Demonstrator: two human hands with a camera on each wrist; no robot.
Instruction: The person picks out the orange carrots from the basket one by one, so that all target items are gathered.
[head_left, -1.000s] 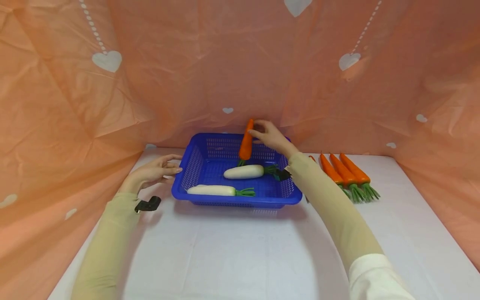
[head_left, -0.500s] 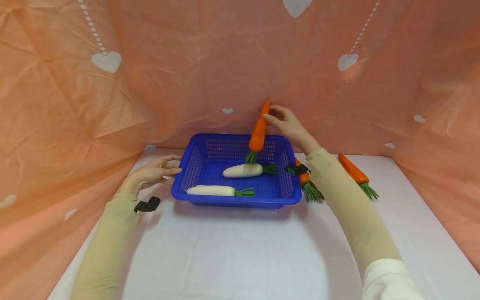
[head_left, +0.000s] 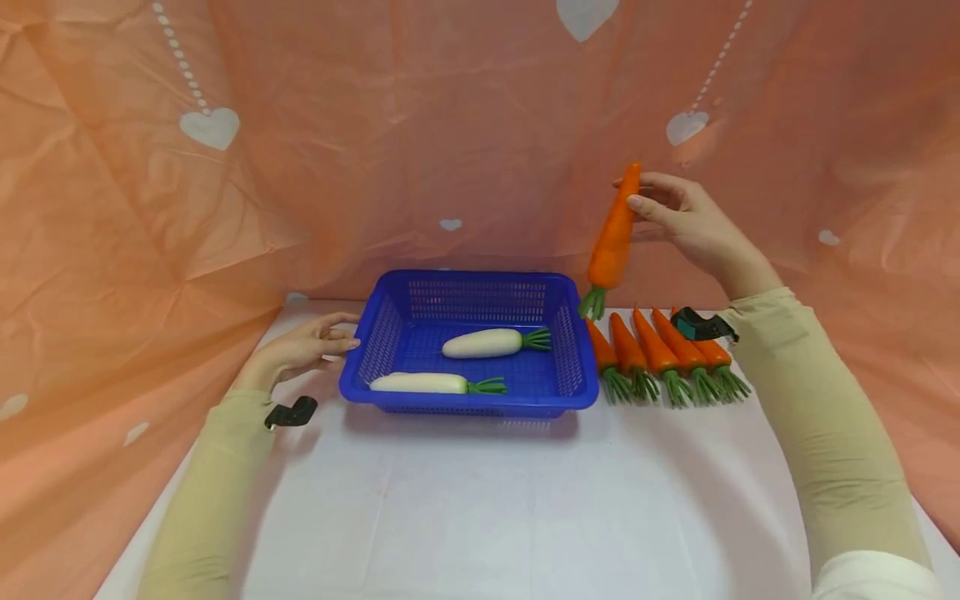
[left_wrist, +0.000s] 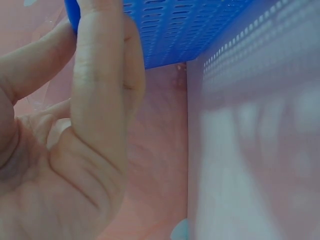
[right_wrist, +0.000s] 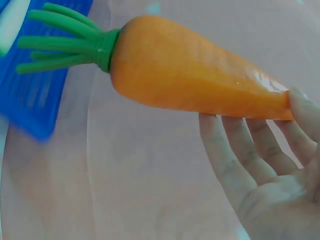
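Observation:
In the head view, my right hand point(head_left: 693, 217) pinches an orange carrot point(head_left: 612, 246) by its narrow tip, thumb against fingers. The carrot hangs tilted, green stems downward, above the right rear corner of a blue plastic basket point(head_left: 468, 401). In the right wrist view, the fingers point(right_wrist: 235, 160) lie along the carrot's side near the tip. My left hand point(head_left: 307, 346) touches the basket's left rim with extended fingers; the left wrist view shows a straight finger point(left_wrist: 100, 65) against the blue wall. Inside the basket lie white radishes point(head_left: 483, 343), one at the middle and another point(head_left: 420, 382) along the front.
Several carrots point(head_left: 656, 354) lie side by side on the white table point(head_left: 480, 508), right of the basket, stems toward the front. An orange cloth backdrop point(head_left: 450, 125) with white hearts closes off the back and sides. Each wrist carries a black camera mount point(head_left: 291, 412).
My right hand has lifted the carrot up out of the basket and carried it right, past the basket's rear edge. My left hand stays at the left rim.

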